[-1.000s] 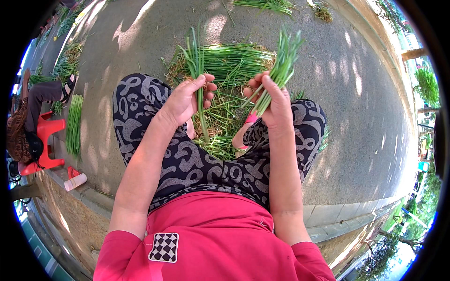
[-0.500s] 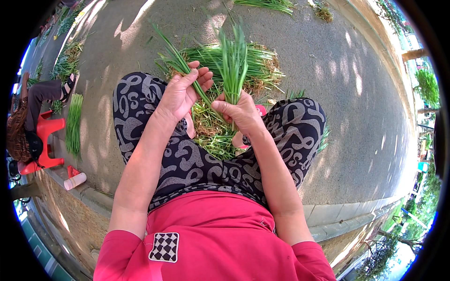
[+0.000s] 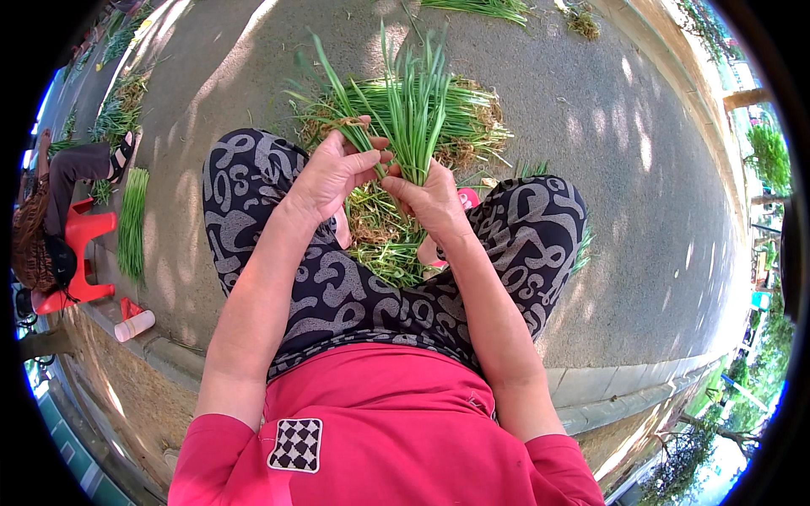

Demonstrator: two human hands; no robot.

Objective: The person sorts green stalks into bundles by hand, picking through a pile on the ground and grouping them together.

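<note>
My right hand (image 3: 429, 202) is closed round the lower ends of a bunch of long green chives (image 3: 415, 114), whose leaves fan out upward. Close beside it, my left hand (image 3: 331, 179) pinches a few more chives (image 3: 336, 80), thumb against fingers, with some brown withered bits near its fingertips. The lower ends of both lots come together between the hands. Beyond them lies a pile of chives (image 3: 468, 114) with brownish ends on the pavement. Green and brown trimmings (image 3: 380, 228) are heaped between my feet, below my hands.
At the left, a person sits on a red plastic stool (image 3: 89, 232). A neat bundle of green stalks (image 3: 133, 223) lies nearby, with a pale cylinder (image 3: 135, 325) by the kerb. More greens (image 3: 481, 7) lie at the far edge. A kerb (image 3: 666, 42) runs along the right.
My left hand has shifted right, bringing its chives against the bunch, and its fingers have closed more. The bunch in my right hand has spread wider.
</note>
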